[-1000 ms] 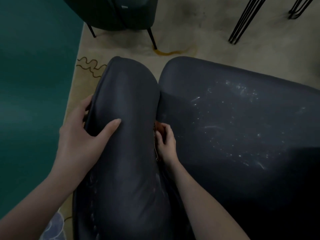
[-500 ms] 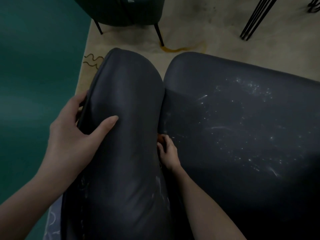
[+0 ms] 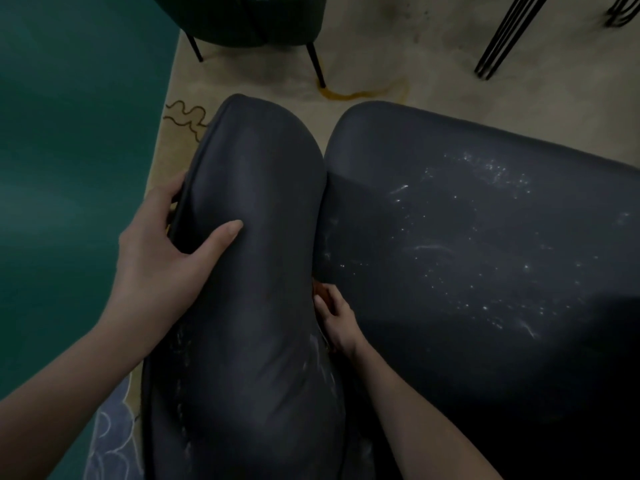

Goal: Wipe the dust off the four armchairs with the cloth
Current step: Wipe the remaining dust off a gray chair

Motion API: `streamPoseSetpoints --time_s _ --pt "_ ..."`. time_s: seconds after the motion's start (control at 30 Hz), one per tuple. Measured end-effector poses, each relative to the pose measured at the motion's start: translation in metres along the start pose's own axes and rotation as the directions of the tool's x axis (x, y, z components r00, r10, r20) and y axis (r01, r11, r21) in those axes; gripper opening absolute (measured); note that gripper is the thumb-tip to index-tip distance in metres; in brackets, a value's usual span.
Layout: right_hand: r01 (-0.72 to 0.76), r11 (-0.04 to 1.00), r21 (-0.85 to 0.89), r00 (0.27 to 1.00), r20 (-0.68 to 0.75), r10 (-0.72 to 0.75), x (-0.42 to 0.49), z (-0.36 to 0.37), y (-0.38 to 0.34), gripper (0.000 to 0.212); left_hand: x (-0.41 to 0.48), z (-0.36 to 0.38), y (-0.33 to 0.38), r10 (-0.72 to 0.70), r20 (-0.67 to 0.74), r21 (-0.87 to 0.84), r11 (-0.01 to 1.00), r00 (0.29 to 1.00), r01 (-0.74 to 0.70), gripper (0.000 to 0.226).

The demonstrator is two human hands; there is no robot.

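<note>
- Where the teal floor (image 3: 69,168) meets the beige patterned rug (image 3: 381,46), the left hand (image 3: 162,258) grips the outer edge of the dark grey leather armchair (image 3: 249,341). Its fingers are wrapped round the far side of the rounded padded side, and the thumb lies flat on top.
- Pale dust streaks run along that padded side, nearer the person.
- Down in the crease between the padded side and the seat sits the right hand (image 3: 334,318). Its fingers are curled, pinching a small orange cloth (image 3: 318,289), of which only a sliver shows at the fingertips.
- White dust specks are scattered over the seat (image 3: 485,254) to the right.
- Beyond, a dark green armchair (image 3: 242,19) on thin black legs stands on the rug, with black metal hairpin legs (image 3: 502,32) at the far right.
</note>
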State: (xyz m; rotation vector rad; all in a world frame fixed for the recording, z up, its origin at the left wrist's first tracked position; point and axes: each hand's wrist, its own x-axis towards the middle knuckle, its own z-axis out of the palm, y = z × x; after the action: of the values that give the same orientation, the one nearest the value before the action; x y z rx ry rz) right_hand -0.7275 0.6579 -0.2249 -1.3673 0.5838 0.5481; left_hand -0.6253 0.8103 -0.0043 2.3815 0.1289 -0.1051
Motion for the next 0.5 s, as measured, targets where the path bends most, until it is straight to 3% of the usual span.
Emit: streamPoseSetpoints --time_s 0.23,0.5 --pt "0.021 0.998 0.063 0.999 -0.035 -0.019 -0.03 0.003 -0.008 0.01 -0.001 -0.002 0.005 -0.02 0.009 -0.02 1.0 1.0 0.02 0.066" --pt "0.103 0.994 0.044 0.993 -0.057 -0.101 -0.076 0.001 -0.048 0.017 -0.002 -0.005 0.008 -0.031 0.047 -0.023 0.999 0.998 0.033 0.07"
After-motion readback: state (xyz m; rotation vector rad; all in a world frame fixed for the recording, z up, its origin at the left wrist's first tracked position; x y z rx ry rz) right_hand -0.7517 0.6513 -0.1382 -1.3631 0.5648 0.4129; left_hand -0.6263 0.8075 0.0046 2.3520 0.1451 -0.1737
